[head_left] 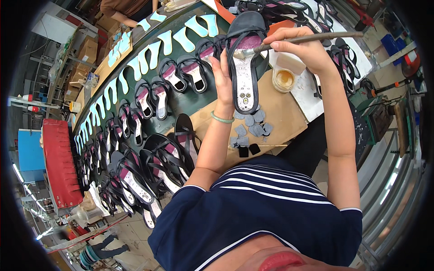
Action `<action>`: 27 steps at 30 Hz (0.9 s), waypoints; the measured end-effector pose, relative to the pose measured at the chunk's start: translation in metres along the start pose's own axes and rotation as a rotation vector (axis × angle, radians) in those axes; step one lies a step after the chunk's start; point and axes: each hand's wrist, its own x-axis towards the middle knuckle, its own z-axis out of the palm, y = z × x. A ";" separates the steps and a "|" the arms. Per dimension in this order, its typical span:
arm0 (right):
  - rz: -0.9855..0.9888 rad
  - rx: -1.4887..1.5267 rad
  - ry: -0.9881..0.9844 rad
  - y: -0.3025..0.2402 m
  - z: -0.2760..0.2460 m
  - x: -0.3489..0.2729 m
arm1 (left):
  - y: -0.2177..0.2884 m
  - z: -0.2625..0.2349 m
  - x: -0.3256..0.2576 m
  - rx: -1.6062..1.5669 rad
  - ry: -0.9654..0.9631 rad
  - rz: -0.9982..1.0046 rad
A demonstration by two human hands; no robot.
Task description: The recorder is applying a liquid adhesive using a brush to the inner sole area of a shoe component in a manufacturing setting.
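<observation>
My left hand [223,83] grips a black strappy sandal [244,83] along its left side, holding it up over the cardboard. Its insole is bare and whitish, with a purple patch nearer the toe and metal fasteners at the heel. In my right hand [309,49] is a brush [334,35] with a long dark handle; its bristles touch the insole near the purple patch. Just below that hand stands a clear plastic cup [284,80] with amber liquid in it. Small grey fabric pieces [256,129] and two black ones [243,151] lie on the cardboard sheet [289,110].
Pairs of sandals [192,74] line the dark green table [190,100], and more sandals [135,178] crowd its near left side. Pale insole pieces [160,45] run along the far edge. A white board [312,101] lies at right. Another person [129,11] is across the table.
</observation>
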 end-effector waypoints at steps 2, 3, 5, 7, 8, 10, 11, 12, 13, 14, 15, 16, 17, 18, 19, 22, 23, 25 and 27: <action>0.007 0.018 0.009 0.000 -0.003 0.002 | 0.000 0.003 -0.001 -0.020 -0.024 0.017; 0.012 0.035 0.013 -0.001 -0.002 0.002 | 0.000 0.002 -0.001 -0.019 -0.024 0.015; 0.021 0.031 0.013 -0.002 0.000 0.004 | 0.000 -0.002 -0.001 -0.044 -0.053 0.006; 0.031 0.025 0.015 -0.001 0.001 0.003 | 0.001 -0.001 0.000 -0.047 -0.057 0.009; 0.024 0.021 0.008 -0.001 0.001 0.003 | 0.002 -0.001 0.000 -0.050 -0.060 0.015; 0.019 0.018 0.003 0.002 -0.002 0.005 | 0.002 0.000 0.001 -0.037 -0.072 0.014; 0.018 0.020 -0.014 0.003 -0.005 0.006 | 0.002 0.000 0.000 -0.024 -0.084 0.014; 0.016 0.023 -0.033 0.002 -0.006 0.008 | 0.001 -0.001 0.000 -0.024 -0.082 0.014; 0.016 0.024 -0.034 0.000 -0.005 0.007 | 0.001 -0.001 0.000 -0.022 -0.066 0.013; 0.025 0.015 -0.032 -0.002 -0.005 0.006 | 0.000 -0.001 0.000 -0.020 -0.050 0.012; 0.035 0.006 -0.029 -0.004 -0.004 0.004 | 0.000 0.000 0.000 -0.019 -0.049 0.012; 0.035 0.007 -0.030 -0.004 -0.003 0.004 | 0.000 0.002 0.000 -0.019 -0.036 0.021; 0.028 -0.013 -0.024 -0.004 -0.002 0.003 | 0.000 0.002 0.000 -0.019 -0.024 0.031; 0.023 -0.031 -0.018 -0.004 -0.001 0.002 | 0.000 0.001 0.000 -0.018 -0.021 0.030; 0.024 -0.030 -0.019 -0.005 0.000 0.001 | 0.001 0.000 0.000 0.018 -0.024 0.036; 0.007 -0.002 -0.035 -0.008 0.005 -0.003 | 0.000 -0.001 0.001 0.061 0.021 0.041; -0.006 -0.008 -0.018 -0.008 0.007 -0.005 | -0.001 -0.001 0.001 0.067 0.067 0.040; -0.018 -0.061 0.015 -0.007 0.012 -0.009 | -0.002 -0.004 0.005 0.062 0.049 0.061; -0.018 -0.071 0.016 -0.008 0.016 -0.012 | -0.003 -0.007 0.008 0.056 0.031 0.082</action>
